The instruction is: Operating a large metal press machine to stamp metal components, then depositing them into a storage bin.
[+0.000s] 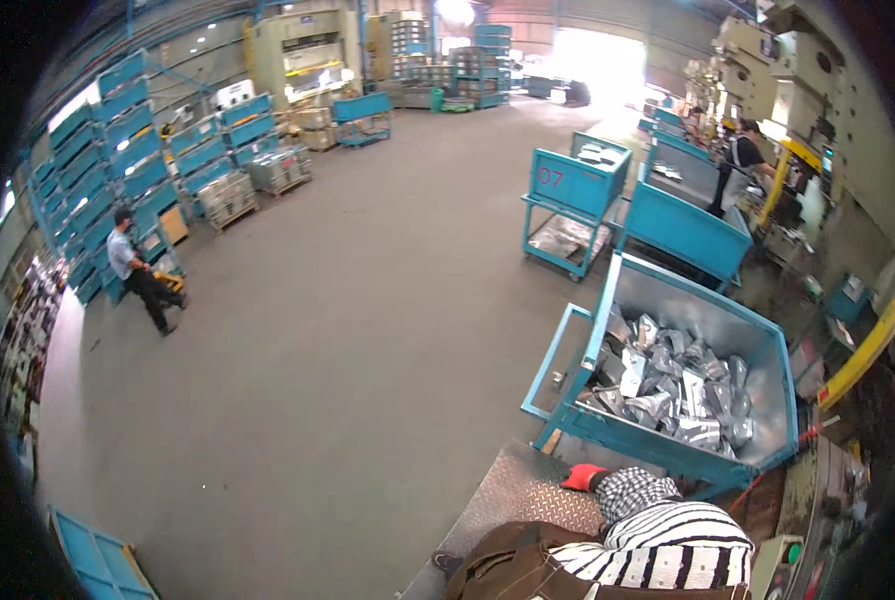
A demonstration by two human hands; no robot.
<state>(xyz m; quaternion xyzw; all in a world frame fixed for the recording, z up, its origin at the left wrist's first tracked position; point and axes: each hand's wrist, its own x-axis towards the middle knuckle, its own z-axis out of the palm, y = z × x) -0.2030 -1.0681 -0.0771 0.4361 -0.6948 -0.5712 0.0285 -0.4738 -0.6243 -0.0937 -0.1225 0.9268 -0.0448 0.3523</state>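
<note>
My right hand (584,477), in a red glove, shows low in the head view, at the end of a checkered sleeve (637,492). It is over a diamond-patterned metal plate (552,497), just in front of a large blue bin (657,440). A heap of grey, bent sheet-metal parts (672,385) lies inside that bin. The glove is small and partly turned away, so its fingers cannot be made out, nor whether anything is in them. My left hand is out of view. My striped upper sleeve and brown apron (527,560) fill the lower edge.
A blue cart (572,185) and another blue bin (682,225) stand beyond. Near machines at right, a person (742,165) works. At left, another person (137,265) walks with a yellow pallet truck (167,282) by stacked blue crates (132,140). A yellow post (862,350) rises at right.
</note>
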